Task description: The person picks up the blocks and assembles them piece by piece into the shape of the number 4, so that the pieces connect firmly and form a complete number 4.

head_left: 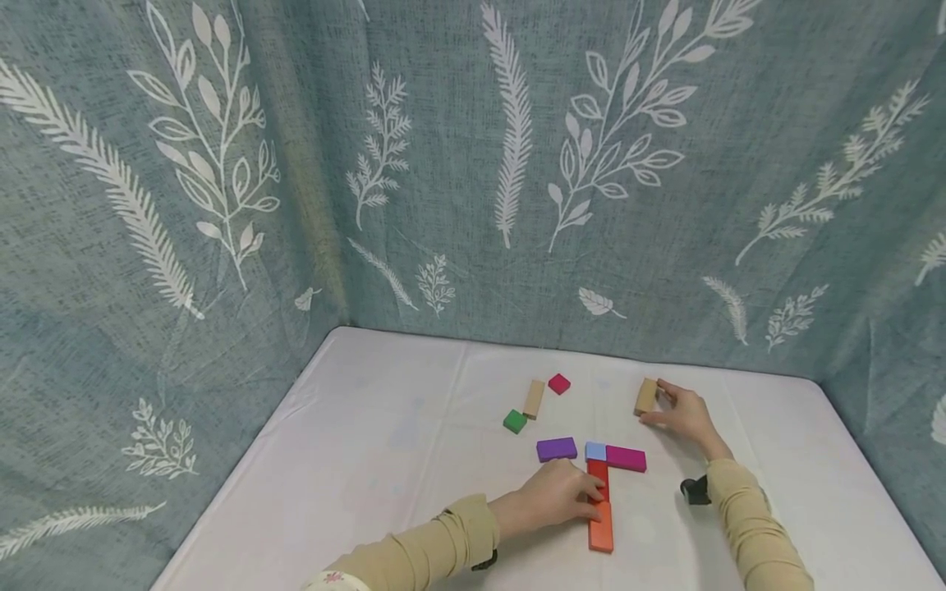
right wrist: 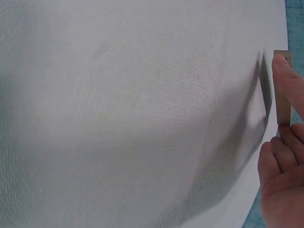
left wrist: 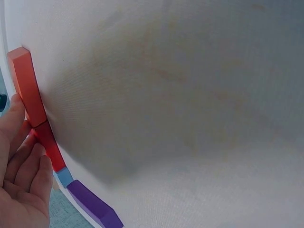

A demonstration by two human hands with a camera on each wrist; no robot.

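In the head view my left hand (head_left: 556, 495) rests at a column of blocks, its fingertips over the red block (head_left: 598, 471) and the top of the orange block (head_left: 602, 533). The left wrist view has the thumb beside the orange block and the other fingers, loosely bent, along the red one. At the back right, my right hand (head_left: 684, 417) pinches a natural wooden block (head_left: 646, 396) between thumb and finger at its two ends; the right wrist view shows it raised over its shadow. A light blue block (head_left: 595, 451) tops the column, with a magenta block (head_left: 626, 459) on its right.
A purple block (head_left: 557, 449) lies left of the light blue one. Farther back are a green block (head_left: 515, 421), another wooden block (head_left: 534, 399) and a crimson block (head_left: 559, 383). The white-covered table (head_left: 355, 460) meets a patterned teal curtain (head_left: 458, 164) behind.
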